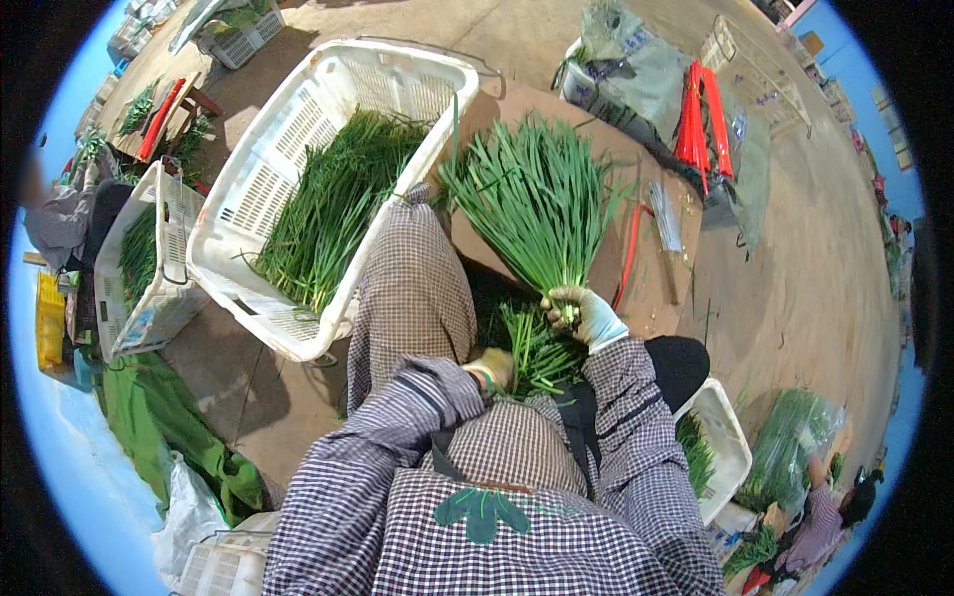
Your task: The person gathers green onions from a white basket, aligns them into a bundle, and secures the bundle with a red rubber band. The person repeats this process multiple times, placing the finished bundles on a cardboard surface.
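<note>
My right hand [585, 316], in a pale work glove, grips a fanned bunch of Chinese chives [536, 201] by its white stalk ends. The leaves spread away from me over a brown board [514, 112]. My left hand [492, 369], gloved too, is low beside loose green stalks [540, 357] at my lap. Its fingers are blurred and partly turned away, so I cannot tell whether it holds any. On the board, right of the bunch, lie a knife [665, 223] with a broad grey blade and a red strip [630, 257].
Left of my knee stands a large white plastic basket [216, 223] with chives inside. Red ties [693, 119] hang over a covered crate [641, 82] at the far right. A smaller white tub [734, 447] holds greens behind my right side. People sit at far left and lower right.
</note>
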Action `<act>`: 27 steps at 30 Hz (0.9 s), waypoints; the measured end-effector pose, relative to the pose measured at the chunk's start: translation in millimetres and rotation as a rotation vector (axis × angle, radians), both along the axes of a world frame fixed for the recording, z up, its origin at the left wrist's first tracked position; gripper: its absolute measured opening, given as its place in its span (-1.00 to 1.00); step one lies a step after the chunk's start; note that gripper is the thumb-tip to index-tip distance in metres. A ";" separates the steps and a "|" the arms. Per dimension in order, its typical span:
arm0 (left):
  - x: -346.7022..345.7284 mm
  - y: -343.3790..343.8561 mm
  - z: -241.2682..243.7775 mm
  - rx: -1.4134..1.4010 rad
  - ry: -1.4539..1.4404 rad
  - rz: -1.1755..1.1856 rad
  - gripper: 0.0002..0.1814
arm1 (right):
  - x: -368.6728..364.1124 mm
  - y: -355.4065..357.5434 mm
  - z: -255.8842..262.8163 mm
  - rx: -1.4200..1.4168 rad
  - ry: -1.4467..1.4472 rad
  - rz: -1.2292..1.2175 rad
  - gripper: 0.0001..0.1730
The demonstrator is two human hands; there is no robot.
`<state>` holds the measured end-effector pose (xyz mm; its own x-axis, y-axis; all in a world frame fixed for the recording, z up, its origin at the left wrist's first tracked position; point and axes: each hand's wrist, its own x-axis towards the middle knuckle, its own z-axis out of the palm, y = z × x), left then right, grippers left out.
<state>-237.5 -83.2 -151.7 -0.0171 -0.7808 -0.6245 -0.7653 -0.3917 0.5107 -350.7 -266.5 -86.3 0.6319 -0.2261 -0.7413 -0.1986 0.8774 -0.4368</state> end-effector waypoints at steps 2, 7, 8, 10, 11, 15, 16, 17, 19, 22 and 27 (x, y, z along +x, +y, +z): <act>-1.6 -13.1 15.4 0.038 -0.051 -0.124 -0.73 | -0.3 -2.0 24.0 -0.040 -0.050 0.001 -0.86; 18.8 -34.1 87.5 0.060 -0.034 -0.029 -0.66 | 4.9 -14.9 39.4 -0.507 0.341 0.288 -0.79; 28.1 -33.2 93.1 -0.067 0.086 0.068 -0.64 | -5.4 -28.7 -7.5 -0.727 0.577 0.372 -0.77; 50.9 -21.1 95.3 -0.309 0.314 0.322 -0.59 | 0.0 -14.8 28.7 -0.655 0.249 0.257 -0.75; 51.7 -17.4 96.3 -0.429 0.446 0.443 -0.56 | 0.5 -7.6 60.0 -0.578 0.193 0.235 -0.74; 51.7 -39.8 114.9 -0.309 1.225 0.916 -0.48 | -5.4 -6.0 75.5 -0.673 0.263 0.283 -0.67; 47.0 -44.8 115.2 -0.316 1.261 1.000 -0.49 | -9.2 -1.8 73.3 -0.708 0.273 0.285 -0.64; 43.2 -49.7 115.6 -0.321 1.297 1.084 -0.49 | -13.2 0.0 65.2 -0.800 0.298 0.270 -0.56; 44.2 -52.5 93.4 -0.391 1.478 1.166 -0.50 | -26.9 9.8 54.7 -1.136 0.300 0.228 -0.48; 72.3 -54.4 77.6 -0.621 1.681 1.306 -0.59 | -51.2 14.5 46.2 -1.112 0.004 0.167 -0.47; 160.5 -31.8 155.4 -0.805 1.864 1.296 -0.65 | -87.6 11.5 101.2 -2.103 0.557 0.701 -0.28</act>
<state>-77.0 -115.0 3.7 0.5148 -0.8262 -0.2289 0.8418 0.4366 0.3174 -438.4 -255.0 14.8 0.8177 -0.5688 0.0882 -0.5531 -0.8189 -0.1535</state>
